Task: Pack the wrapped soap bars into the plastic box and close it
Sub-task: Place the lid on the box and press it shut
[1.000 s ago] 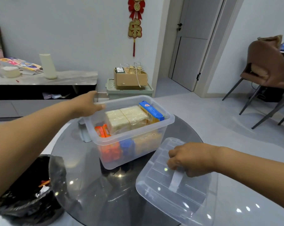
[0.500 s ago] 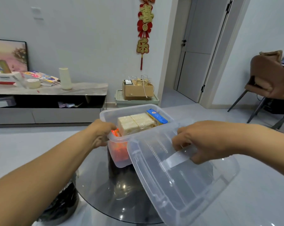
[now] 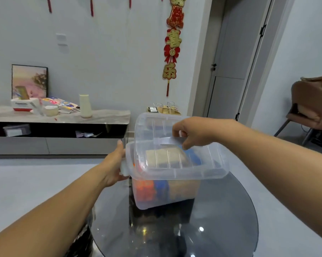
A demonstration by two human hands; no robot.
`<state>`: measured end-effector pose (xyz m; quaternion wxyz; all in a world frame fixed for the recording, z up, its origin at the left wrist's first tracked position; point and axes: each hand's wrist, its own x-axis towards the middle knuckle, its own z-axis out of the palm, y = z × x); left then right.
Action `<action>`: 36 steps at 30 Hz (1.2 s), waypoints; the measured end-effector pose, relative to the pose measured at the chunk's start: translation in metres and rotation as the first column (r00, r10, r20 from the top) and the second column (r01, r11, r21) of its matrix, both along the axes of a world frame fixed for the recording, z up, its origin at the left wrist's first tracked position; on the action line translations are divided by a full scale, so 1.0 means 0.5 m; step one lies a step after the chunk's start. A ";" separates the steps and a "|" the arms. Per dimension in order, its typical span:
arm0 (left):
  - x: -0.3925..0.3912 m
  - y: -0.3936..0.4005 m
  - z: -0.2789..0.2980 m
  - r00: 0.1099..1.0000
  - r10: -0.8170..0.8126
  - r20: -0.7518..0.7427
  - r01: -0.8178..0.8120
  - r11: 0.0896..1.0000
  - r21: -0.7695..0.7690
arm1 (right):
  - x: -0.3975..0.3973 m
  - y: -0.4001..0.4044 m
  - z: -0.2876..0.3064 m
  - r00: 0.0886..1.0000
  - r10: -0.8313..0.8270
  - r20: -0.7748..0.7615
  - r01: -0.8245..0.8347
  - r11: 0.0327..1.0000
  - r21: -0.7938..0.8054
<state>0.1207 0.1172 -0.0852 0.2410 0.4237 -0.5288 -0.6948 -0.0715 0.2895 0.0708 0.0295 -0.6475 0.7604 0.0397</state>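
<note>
A clear plastic box (image 3: 176,196) stands on the round dark glass table (image 3: 221,225). Inside it I see wrapped soap bars: beige ones (image 3: 165,157) on top, orange (image 3: 144,190) and blue (image 3: 161,189) ones below. The clear lid (image 3: 202,169) lies over the box's top, its far edge raised. My right hand (image 3: 193,132) pinches the lid's handle strip from above. My left hand (image 3: 113,164) grips the latch at the box's left end.
A low grey cabinet (image 3: 60,117) with a vase, boxes and a picture stands against the far wall on the left. A brown chair (image 3: 312,108) is at the right. A black bin bag (image 3: 82,242) sits beside the table's left edge. A cardboard box (image 3: 167,109) lies behind.
My right hand lifted the lid off the table, carried it up and left, and set it over the box. My left hand stayed at the box's left end. The camera tilted upward.
</note>
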 end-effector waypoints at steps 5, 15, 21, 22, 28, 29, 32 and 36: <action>-0.006 -0.017 0.020 0.985 -0.141 -0.099 0.148 0.986 0.075 | -0.039 -0.115 -0.045 0.996 -0.046 0.075 0.037 0.993 0.111; -0.048 -0.056 0.028 0.951 -0.299 -0.076 0.297 0.954 -0.040 | -0.077 -0.166 -0.121 0.944 -0.037 0.328 -0.001 0.993 0.117; -0.072 -0.063 0.042 0.984 -0.112 -0.141 0.103 0.992 -0.073 | -0.104 -0.146 -0.154 0.891 -0.098 0.444 0.103 0.995 0.013; -0.076 -0.057 0.048 0.988 -0.061 -0.144 0.049 0.995 -0.084 | -0.110 -0.139 -0.158 0.896 -0.107 0.430 0.128 0.992 -0.019; -0.077 -0.023 0.036 0.999 0.032 -0.001 -0.032 0.998 0.061 | -0.180 -0.005 -0.196 0.546 -0.314 0.776 0.608 0.786 -0.109; -0.075 -0.019 0.031 0.999 0.019 0.034 -0.020 0.999 0.044 | -0.190 0.011 -0.214 0.434 -0.399 0.808 0.675 0.737 0.001; -0.080 -0.010 0.032 0.994 0.026 0.109 -0.018 0.997 -0.076 | -0.194 0.032 -0.263 0.058 -0.446 0.893 0.680 0.672 0.292; -0.099 0.001 0.042 0.960 0.125 0.252 -0.046 0.954 -0.298 | -0.180 0.020 -0.273 -0.103 -0.244 0.964 0.727 0.643 0.240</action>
